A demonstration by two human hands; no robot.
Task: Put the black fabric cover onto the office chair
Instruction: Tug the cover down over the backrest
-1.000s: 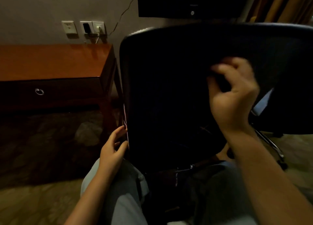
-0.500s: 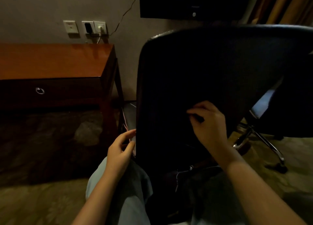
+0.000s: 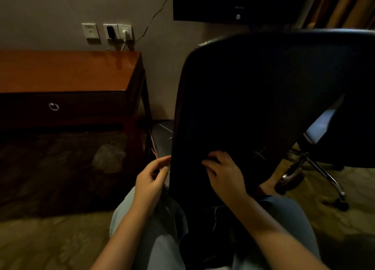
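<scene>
1. Left hand (image 3: 151, 180) pinched the left edge of the black fabric cover (image 3: 190, 178) between thumb and curled fingers, low beside the backrest of the office chair (image 3: 322, 172).
2. Right hand (image 3: 225, 174) lay on the same cover just to the right of the left one, knuckles up and fingertips curled into the cloth, gripping a fold of it low on the backrest.
3. The cover hung down over the chair's backrest, which leaned toward the person, and its lower end fell between the person's knees. In the dim light the line between cloth and backrest could not be made out higher up; the top rim of the backrest showed a faint sheen.
4. Pale blue trousers (image 3: 160, 241) covered the person's legs, which sat on either side of the chair's lower backrest.
5. Right of the backrest, the chair's chrome base and a castor stood on the patterned carpet (image 3: 50, 241).
6. Left of the chair stood a reddish wooden tabletop (image 3: 67, 70) with a dark drawer and a ring pull (image 3: 53, 106) beneath it.
7. Behind the chair, on the wall, were wall sockets (image 3: 107, 32) with a plug and a thin cable running up, and above the chair a dark screen (image 3: 233, 1). Curtains (image 3: 345, 7) hung up to the chair's right.
</scene>
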